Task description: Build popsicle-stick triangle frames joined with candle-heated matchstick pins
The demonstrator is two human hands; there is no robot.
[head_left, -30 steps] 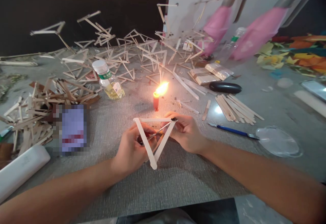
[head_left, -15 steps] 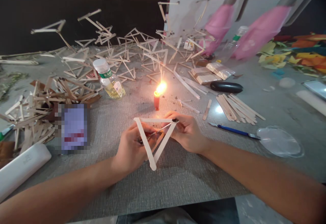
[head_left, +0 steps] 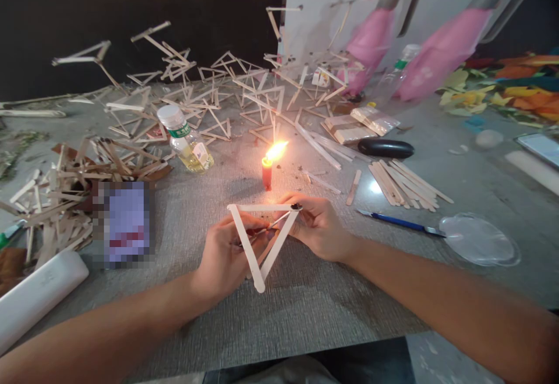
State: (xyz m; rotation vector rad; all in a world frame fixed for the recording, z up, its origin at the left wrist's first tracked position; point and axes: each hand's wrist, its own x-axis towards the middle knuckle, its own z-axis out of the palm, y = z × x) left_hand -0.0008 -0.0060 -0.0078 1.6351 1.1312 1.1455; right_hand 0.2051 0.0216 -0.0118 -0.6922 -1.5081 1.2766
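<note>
A triangle of pale popsicle sticks (head_left: 245,244) hangs in front of my hands, one corner down. My right hand (head_left: 325,229) is closed at its upper right corner, where a dark blob (head_left: 296,207) sits on the joint. My left hand (head_left: 222,250) is behind the triangle's left side, fingers closed around a thin, pale rod (head_left: 279,219) that slants up toward the dark corner. The triangle's sticks hide part of the left fingers, and the rod's kind is unclear. Just beyond both hands, a short red candle (head_left: 266,175) burns with its flame leaning right.
Many stick frames (head_left: 218,90) crowd the back. Left are a bottle of yellow liquid (head_left: 192,148), a stick pile (head_left: 82,168), a blurred purple item (head_left: 126,221) and a white case (head_left: 43,291). Right lie loose sticks (head_left: 404,183), a blue-handled craft knife (head_left: 397,222) and a clear disc (head_left: 478,238).
The flame stretches further to the right. The view has shifted slightly; both hands and the triangle keep nearly the same pose.
</note>
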